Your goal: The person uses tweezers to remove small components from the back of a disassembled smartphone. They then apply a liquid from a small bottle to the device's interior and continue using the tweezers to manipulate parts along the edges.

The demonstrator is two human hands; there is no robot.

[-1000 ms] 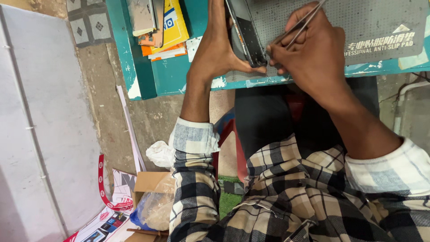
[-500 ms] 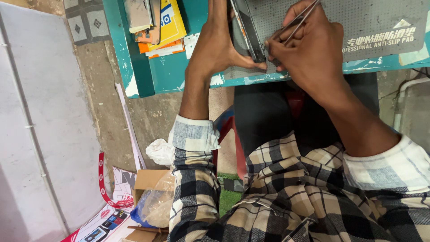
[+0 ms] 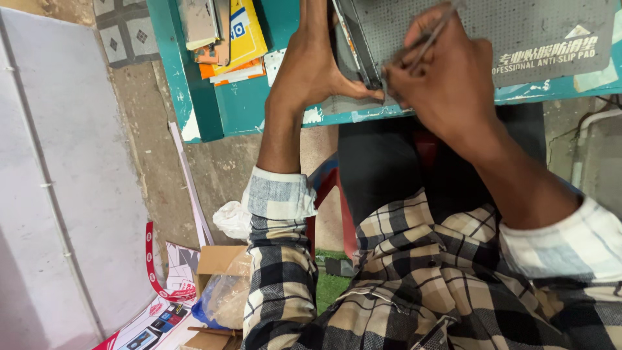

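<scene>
Where the workbench edge cuts across the top of the head view, things run from largest to smallest:
Workbench [image 3: 227,110]: teal painted wood, chipped white along its front edge.
Mat [image 3: 518,26]: grey, rubbery, finely dotted, rectangular, lying flat on the workbench.
Booklets [image 3: 240,39]: yellow and orange card, stacked at the bench's left end.
Phone [image 3: 357,48]: slim, dark, glossy slab standing on its long edge at the mat's left border.
Left hand [image 3: 314,68]: fingers together, thumb spread wide, clamped against the phone's side.
Right hand [image 3: 447,84]: curled tight, pinching the tweezers.
Tweezers [image 3: 424,40]: thin bright metal, tips down at the phone's near end.
</scene>
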